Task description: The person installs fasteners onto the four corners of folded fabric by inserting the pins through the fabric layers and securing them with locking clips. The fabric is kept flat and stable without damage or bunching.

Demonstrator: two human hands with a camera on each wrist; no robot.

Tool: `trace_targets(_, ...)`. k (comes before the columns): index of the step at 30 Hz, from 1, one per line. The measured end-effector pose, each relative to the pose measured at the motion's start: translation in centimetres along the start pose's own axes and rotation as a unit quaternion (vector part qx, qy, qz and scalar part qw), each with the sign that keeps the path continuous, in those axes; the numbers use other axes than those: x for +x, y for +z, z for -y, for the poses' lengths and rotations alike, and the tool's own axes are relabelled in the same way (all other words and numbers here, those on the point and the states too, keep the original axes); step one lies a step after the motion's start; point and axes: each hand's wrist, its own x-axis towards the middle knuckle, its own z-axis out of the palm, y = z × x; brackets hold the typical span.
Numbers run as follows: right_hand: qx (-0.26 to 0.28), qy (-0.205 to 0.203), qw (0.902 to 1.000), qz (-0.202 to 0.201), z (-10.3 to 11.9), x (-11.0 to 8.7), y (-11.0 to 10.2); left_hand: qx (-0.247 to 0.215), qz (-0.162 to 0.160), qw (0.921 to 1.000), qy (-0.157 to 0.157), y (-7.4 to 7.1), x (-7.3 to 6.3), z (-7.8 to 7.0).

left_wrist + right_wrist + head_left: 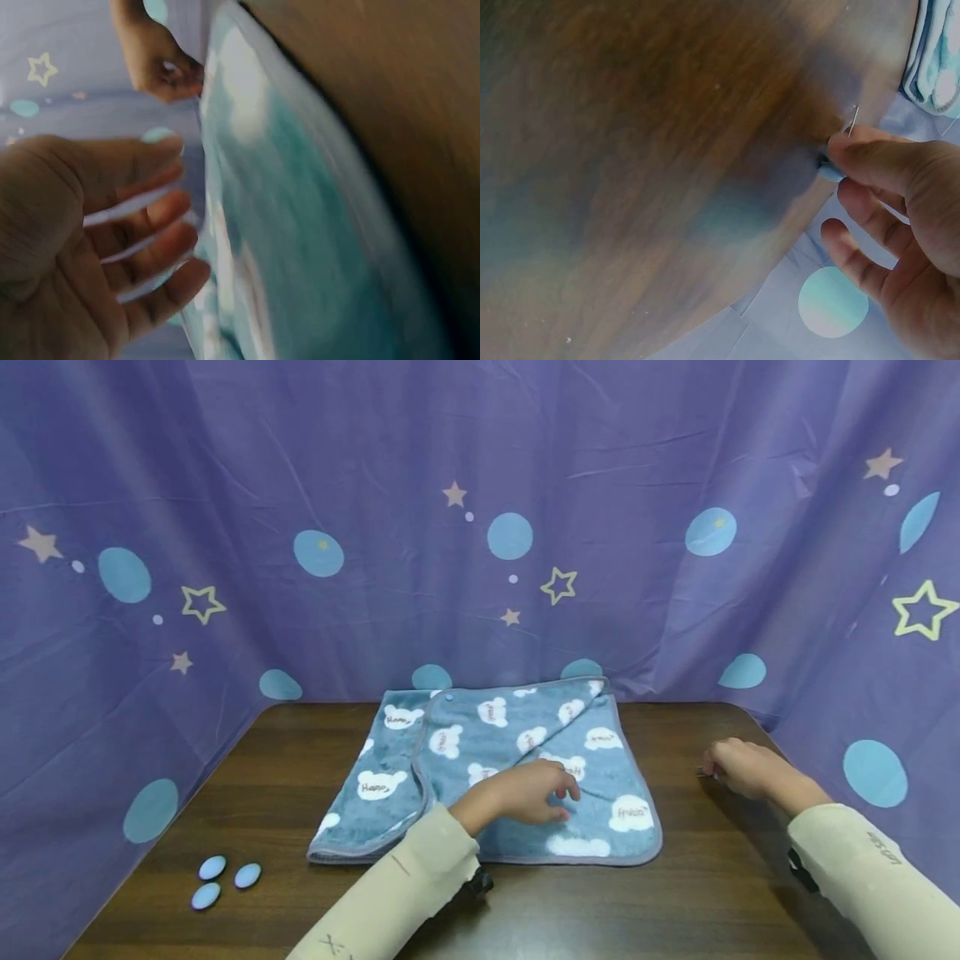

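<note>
A blue fleece blanket point(517, 760) with white bear heads and a grey edge lies folded on the table. Just over its front part hangs my left hand point(528, 792), fingers loosely bent and nothing in them; the left wrist view shows its palm beside the blanket's edge. To the right of the blanket, my right hand point(750, 766) pinches a small pin between thumb and forefinger. In the right wrist view the pin's thin metal needle point(853, 118) sticks out past the fingertips, and a bit of light blue shows under the thumb. A small blue disc point(449, 697) sits at the blanket's back edge.
Three light blue round discs point(212, 867) lie at the table's front left. The brown wooden table point(300, 793) meets a purple curtain point(480, 527) with stars and dots at its back and sides.
</note>
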Motion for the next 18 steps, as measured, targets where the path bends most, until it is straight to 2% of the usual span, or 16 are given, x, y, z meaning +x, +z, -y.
trace_targets(3, -0.002, -0.005, 1.0000, -0.003, 0.0, 0.1, 0.1, -0.030, 0.021, 0.9983, 0.045, 0.4, 0.6, -0.9)
trace_targets(7, -0.002, -0.013, 0.9998, -0.011, 0.1, 0.0, 0.2, -0.036, 0.042, 0.9962, 0.068, 1.3, 2.1, -2.0)
trace_targets(12, 0.008, -0.014, 0.9997, -0.019, 0.4, -0.1, 0.4, -0.010, 0.055, 0.9962, 0.068, 2.4, 3.7, -2.9)
trace_targets(18, -0.005, -0.036, 0.9990, -0.026, 0.3, 0.0, 0.6, 0.031, 0.069, 0.9965, 0.034, 3.1, 4.7, -3.8)
